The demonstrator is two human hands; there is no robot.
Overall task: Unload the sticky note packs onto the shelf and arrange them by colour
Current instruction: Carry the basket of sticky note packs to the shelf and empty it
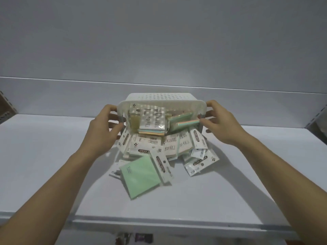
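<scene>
A white perforated basket (pixel 159 98) is tipped onto its side on the white shelf (pixel 53 165), its mouth facing me. My left hand (pixel 104 124) grips its left rim and my right hand (pixel 221 121) grips its right rim. Several sticky note packs (pixel 150 121) are still inside the mouth, some pink, blue and green at the edges. More packs (pixel 159 144) lie spilled in a heap in front of it. A green pack (pixel 139 175) rests flat nearest me, and white-labelled packs (pixel 200 161) lie to the right.
The shelf has a grey back panel (pixel 159 50) close behind the basket. Metal shelf uprights stand at the far left (pixel 7 105) and far right (pixel 318 117). The shelf's front edge (pixel 159 225) runs across the bottom, with bare surface left and right of the heap.
</scene>
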